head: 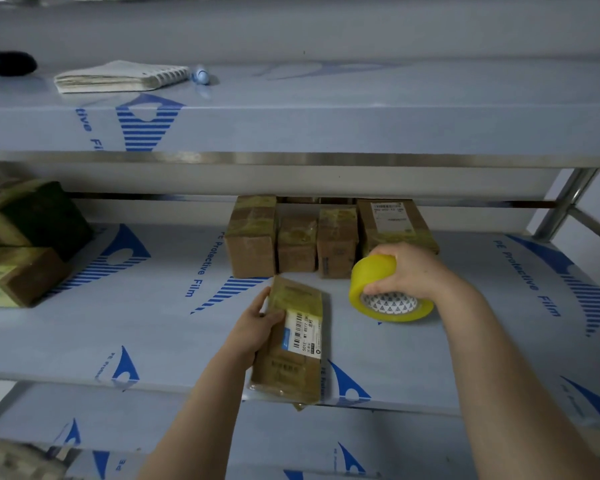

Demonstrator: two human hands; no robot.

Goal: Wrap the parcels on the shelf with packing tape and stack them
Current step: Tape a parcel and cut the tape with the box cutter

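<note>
- The left grip (257, 323), lower centre of the frame, pinches the left long edge of the flat parcel (293, 344), with the thumb on its labelled top face.
- That parcel lies lengthwise on the middle shelf (153, 323), and its near end hangs over the shelf's front edge.
- The right grip (407, 271), right of centre, is curled round the yellow tape roll (369, 277), with the thumb at the core. The roll is tilted, and I cannot tell whether its lower rim touches the shelf.
- No free tape end shows between roll and parcel, so the step in hand looks like starting a strip.
- To do it well, first draw the parcel fully onto the shelf so it is supported.
- Then press the tape end down near the far end, which already looks glossy with film.
- Pull the roll taut along the length and keep the left grip clear of the tape path.
- Avoid covering the barcode label with wrinkled tape.
- Four upright parcels (252, 237) wait behind at centre, and a taped stack (21, 244) sits at the left, probably where this one goes.
</note>
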